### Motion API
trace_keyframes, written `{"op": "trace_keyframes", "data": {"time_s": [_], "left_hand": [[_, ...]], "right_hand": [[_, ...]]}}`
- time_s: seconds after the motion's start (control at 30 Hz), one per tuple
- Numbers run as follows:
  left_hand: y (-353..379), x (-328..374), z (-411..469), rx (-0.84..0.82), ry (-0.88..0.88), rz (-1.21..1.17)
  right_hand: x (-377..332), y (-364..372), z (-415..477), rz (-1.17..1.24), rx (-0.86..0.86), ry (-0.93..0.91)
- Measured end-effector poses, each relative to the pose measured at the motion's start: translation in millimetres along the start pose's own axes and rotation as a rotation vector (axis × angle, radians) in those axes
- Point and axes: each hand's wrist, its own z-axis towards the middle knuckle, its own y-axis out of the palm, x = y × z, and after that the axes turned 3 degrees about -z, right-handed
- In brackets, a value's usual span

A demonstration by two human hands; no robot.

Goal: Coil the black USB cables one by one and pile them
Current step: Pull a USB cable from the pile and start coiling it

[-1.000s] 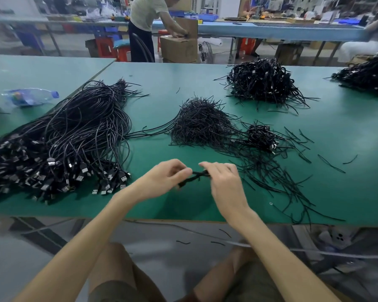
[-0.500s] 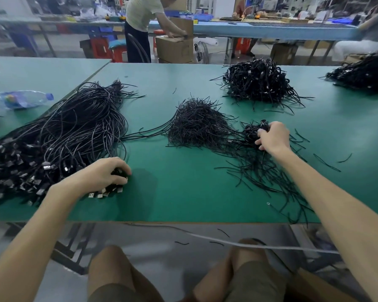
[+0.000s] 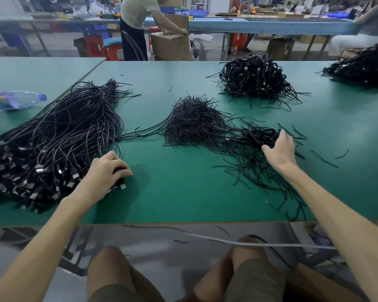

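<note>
Facing us: a green table [image 3: 183,182] at which we sit, our bare knees showing below its near edge.
Left hand: we have our left hand [image 3: 106,171] palm down at the near right corner of the loose cables [image 3: 59,136]. Its fingers are curled round dark plug ends there, and we cannot tell which single cable they grip.
Right hand: we hold our right hand [image 3: 279,149] palm down with fingers spread and relaxed. The thumb and fingertips touch the near right side of the small coiled pile [image 3: 258,135], pinching nothing that we can see. The hand is a little blurred.
Loose cables: a long black bundle on the left of the table, with the silver-tipped plugs massed at the near end and the cords fanning away from us.
Small coiled pile: right of centre, just beside a heap of short black ties [image 3: 192,125], with stray ties strewn around and toward the table edge.
Big coiled pile [image 3: 253,79]: well beyond our right hand, near the far edge. Another dark pile [image 3: 362,68] lies at the far right.
Bottle: a clear plastic bottle [image 3: 15,100] lies on its side, left of the bundle.
Beyond the table: a person [image 3: 138,16] bends over a cardboard box [image 3: 169,45].
</note>
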Motion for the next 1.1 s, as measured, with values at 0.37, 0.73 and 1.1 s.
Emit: {"op": "trace_keyframes", "data": {"time_s": [0.37, 0.73, 1.1], "left_hand": [[17, 131, -7, 0.025, 0.3, -0.389], [31, 171, -3, -0.148, 0.092, -1.192], [17, 160, -11, -0.321, 0.132, -1.583]], "right_hand": [[-62, 34, -81, 0.019, -0.158, -0.746], [-85, 83, -156, 0.736, -0.615, -0.482], [-69, 61, -147, 0.279, -0.439, -0.725]]}}
